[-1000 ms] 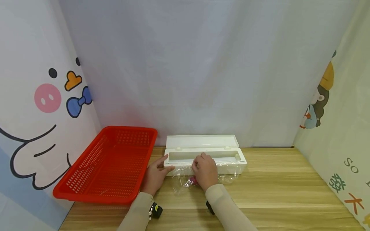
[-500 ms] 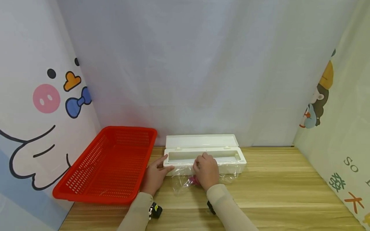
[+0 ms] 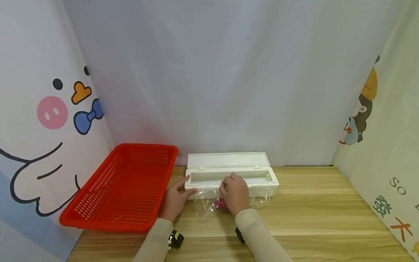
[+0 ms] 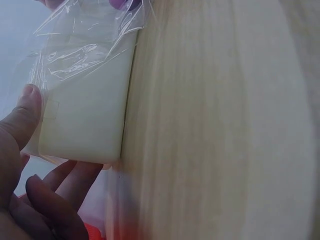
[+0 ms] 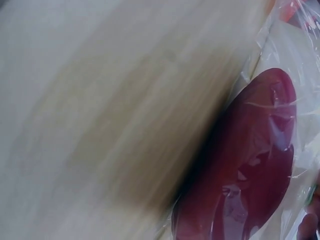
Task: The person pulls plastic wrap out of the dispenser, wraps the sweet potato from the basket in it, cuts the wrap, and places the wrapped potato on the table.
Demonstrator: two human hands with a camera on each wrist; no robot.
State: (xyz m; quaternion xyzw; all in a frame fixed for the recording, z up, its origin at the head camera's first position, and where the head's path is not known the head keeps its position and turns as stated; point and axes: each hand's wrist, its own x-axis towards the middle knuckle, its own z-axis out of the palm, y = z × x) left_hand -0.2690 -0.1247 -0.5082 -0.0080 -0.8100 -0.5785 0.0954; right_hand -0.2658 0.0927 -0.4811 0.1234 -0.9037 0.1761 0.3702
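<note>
A white cling film box (image 3: 266,190) lies lengthwise with its lid (image 3: 228,160) raised at the back. Clear film (image 3: 203,205) hangs over its front. My left hand (image 3: 175,202) grips the box's left end; in the left wrist view the thumb (image 4: 30,107) lies along one edge and fingers (image 4: 80,182) touch the end. Over the front rim, my right hand (image 3: 236,194) has curled fingers that pinch a small green slider (image 5: 311,194), barely visible in the right wrist view. Beneath that hand, a smooth dark pink, rounded thing (image 5: 245,165) lies under the film against the box.
To the left stands a red perforated plastic basket (image 3: 131,189), close beside my left forearm. The wooden table (image 3: 311,214) extends to the right. A pale curtain (image 3: 222,80) hangs right behind the box, and printed cloth walls (image 3: 386,163) close off both sides.
My right hand has slid slightly to the right along the box's front rim. The left hand keeps its hold, and the box stays in place.
</note>
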